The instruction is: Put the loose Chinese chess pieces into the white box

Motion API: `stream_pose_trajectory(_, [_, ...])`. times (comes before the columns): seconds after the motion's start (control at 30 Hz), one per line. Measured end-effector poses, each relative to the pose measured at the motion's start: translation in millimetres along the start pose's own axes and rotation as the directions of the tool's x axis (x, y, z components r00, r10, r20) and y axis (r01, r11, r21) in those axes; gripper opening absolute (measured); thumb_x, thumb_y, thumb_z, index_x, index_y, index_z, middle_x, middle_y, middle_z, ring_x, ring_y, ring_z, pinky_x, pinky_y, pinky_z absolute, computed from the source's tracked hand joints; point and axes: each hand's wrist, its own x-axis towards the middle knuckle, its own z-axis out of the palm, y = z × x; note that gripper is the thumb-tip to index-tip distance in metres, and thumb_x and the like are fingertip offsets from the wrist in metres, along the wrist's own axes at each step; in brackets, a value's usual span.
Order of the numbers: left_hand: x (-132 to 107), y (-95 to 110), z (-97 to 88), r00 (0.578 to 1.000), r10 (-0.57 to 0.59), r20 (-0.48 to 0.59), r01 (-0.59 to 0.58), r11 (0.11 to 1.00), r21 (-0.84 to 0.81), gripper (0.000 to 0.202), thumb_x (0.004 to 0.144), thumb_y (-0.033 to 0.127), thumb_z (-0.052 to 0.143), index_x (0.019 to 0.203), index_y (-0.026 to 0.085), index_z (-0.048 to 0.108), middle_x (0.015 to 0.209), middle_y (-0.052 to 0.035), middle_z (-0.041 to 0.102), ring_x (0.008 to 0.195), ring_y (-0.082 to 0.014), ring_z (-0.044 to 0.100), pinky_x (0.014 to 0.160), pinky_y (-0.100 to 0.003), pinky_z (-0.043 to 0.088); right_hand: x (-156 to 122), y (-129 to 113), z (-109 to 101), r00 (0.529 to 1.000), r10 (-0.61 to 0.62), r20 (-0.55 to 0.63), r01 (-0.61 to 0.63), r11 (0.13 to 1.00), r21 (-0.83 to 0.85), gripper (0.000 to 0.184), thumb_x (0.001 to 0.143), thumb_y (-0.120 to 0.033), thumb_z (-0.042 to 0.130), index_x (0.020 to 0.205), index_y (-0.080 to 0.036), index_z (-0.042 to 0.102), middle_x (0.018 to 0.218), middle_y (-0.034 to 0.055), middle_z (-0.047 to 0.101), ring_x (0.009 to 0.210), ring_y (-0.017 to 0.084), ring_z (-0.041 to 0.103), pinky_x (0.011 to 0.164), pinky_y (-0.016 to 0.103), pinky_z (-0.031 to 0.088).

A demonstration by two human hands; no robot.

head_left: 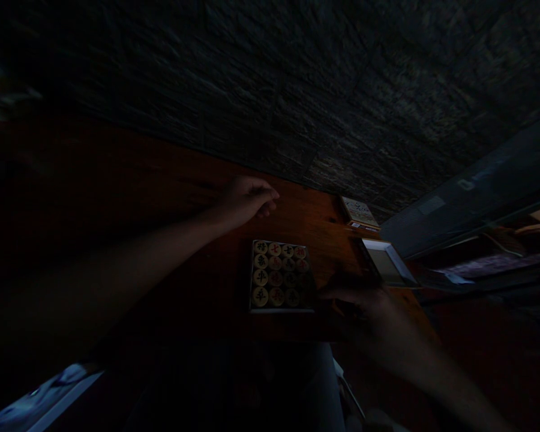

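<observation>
A shallow square box [282, 311] with a pale rim lies on the wooden table, filled with rows of round Chinese chess pieces [276, 278] bearing red or black characters. My left hand [253, 197] rests above the far side of the box, apart from it. Its fingers are curled in with the thumb against them, and whatever they may hold is hidden. By the right edge of the box is my right hand [364, 300], its fingers reaching toward the pieces there. Deep shadow hides those fingertips, so I cannot tell whether they touch or grip anything.
A box lid or tray [389, 264] with a white rim lies to the right on the table [180, 180]. Behind it a small printed box [360, 213] stands near the stone wall [270, 90]. My legs [297, 384] are below the near table edge. The light is very dim.
</observation>
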Motion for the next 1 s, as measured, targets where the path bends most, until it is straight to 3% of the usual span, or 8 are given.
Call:
stream_pose_trajectory(0.27, [-1, 7, -0.6, 0.999, -0.048, -0.002, 0.048, 0.998, 0.038, 0.018, 0.096, 0.012, 0.063, 0.080, 0.015, 0.072, 0.072, -0.0026, 0.072, 0.058, -0.0112, 0.064, 0.059, -0.025, 0.050, -23, 14, -21, 0.972, 0.158, -0.171, -0.185, 0.969, -0.160, 0.017, 0.095, -0.030, 0.069, 0.102, -0.027, 0.084, 0.095, 0.0019, 0.087, 0.078, 0.018, 0.082, 0.062, 0.024, 0.061])
stream_pose_trajectory(0.47, [-1, 9, 0.3, 0.997, -0.072, -0.038, 0.074, 0.996, 0.054, 0.021, 0.097, 0.009, 0.061, 0.080, 0.015, 0.072, 0.071, -0.0023, 0.071, 0.056, -0.0111, 0.063, 0.058, -0.025, 0.049, -51, 85, -50, 0.832, 0.245, -0.498, -0.479, 0.770, -0.422, 0.050, 0.091, -0.060, 0.067, 0.104, -0.014, 0.081, 0.102, 0.0191, 0.084, 0.085, 0.035, 0.082, 0.070, 0.043, 0.065])
stream_pose_trajectory(0.53, [0, 7, 0.1, 0.997, -0.062, -0.039, 0.064, 0.996, 0.058, 0.021, 0.096, 0.009, 0.062, 0.079, 0.015, 0.071, 0.071, -0.0025, 0.071, 0.056, -0.0112, 0.062, 0.058, -0.026, 0.049, -58, 111, -54, 0.836, 0.231, -0.498, -0.484, 0.738, -0.470, 0.056, 0.090, -0.061, 0.064, 0.110, -0.011, 0.081, 0.109, 0.0230, 0.083, 0.098, 0.040, 0.081, 0.080, 0.048, 0.065])
stream_pose_trajectory(0.63, [4, 1, -2.0, 0.999, -0.044, -0.032, 0.045, 0.998, 0.053, 0.019, 0.095, 0.011, 0.063, 0.078, 0.016, 0.071, 0.070, -0.0025, 0.071, 0.057, -0.0117, 0.062, 0.058, -0.026, 0.049, -63, 133, -50, 0.866, 0.299, -0.401, -0.471, 0.759, -0.450, 0.039, 0.088, -0.049, 0.060, 0.096, -0.017, 0.082, 0.102, 0.0201, 0.084, 0.095, 0.040, 0.082, 0.081, 0.048, 0.064])
stream_pose_trajectory(0.73, [7, -5, -5.3, 0.999, -0.044, -0.025, 0.045, 0.998, 0.041, 0.018, 0.094, 0.014, 0.064, 0.078, 0.016, 0.072, 0.069, -0.0023, 0.071, 0.056, -0.0121, 0.062, 0.057, -0.026, 0.048, -56, 126, -44, 0.858, 0.343, -0.382, -0.483, 0.793, -0.372, 0.026, 0.081, -0.037, 0.059, 0.080, -0.022, 0.080, 0.092, 0.0157, 0.085, 0.086, 0.036, 0.083, 0.077, 0.043, 0.063])
stream_pose_trajectory(0.83, [9, -5, -7.3, 0.997, -0.065, -0.034, 0.065, 0.998, -0.009, 0.018, 0.093, 0.014, 0.065, 0.076, 0.016, 0.071, 0.069, -0.0024, 0.070, 0.055, -0.0116, 0.060, 0.056, -0.026, 0.047, -43, 97, -44, 0.817, 0.364, -0.447, -0.482, 0.856, -0.184, 0.022, 0.081, -0.040, 0.066, 0.080, -0.022, 0.080, 0.086, 0.0123, 0.084, 0.080, 0.032, 0.082, 0.070, 0.038, 0.062])
stream_pose_trajectory(0.93, [8, 1, -6.0, 0.997, -0.066, -0.043, 0.063, 0.996, -0.057, 0.016, 0.094, 0.016, 0.064, 0.080, 0.015, 0.071, 0.072, -0.0027, 0.070, 0.057, -0.0109, 0.060, 0.057, -0.025, 0.047, -30, 59, -46, 0.746, 0.439, -0.501, -0.343, 0.898, 0.276, 0.024, 0.085, -0.046, 0.077, 0.087, -0.022, 0.081, 0.090, 0.0090, 0.083, 0.084, 0.026, 0.080, 0.075, 0.032, 0.063])
stream_pose_trajectory(1.0, [4, 6, -2.5, 0.998, -0.059, -0.028, 0.056, 0.994, -0.092, 0.015, 0.095, 0.024, 0.065, 0.084, 0.016, 0.071, 0.078, -0.0041, 0.072, 0.062, -0.0117, 0.062, 0.060, -0.025, 0.049, -21, 35, -45, 0.708, 0.534, -0.462, -0.170, 0.764, 0.623, 0.027, 0.084, -0.049, 0.082, 0.089, -0.023, 0.080, 0.094, 0.0078, 0.083, 0.083, 0.023, 0.079, 0.072, 0.029, 0.064])
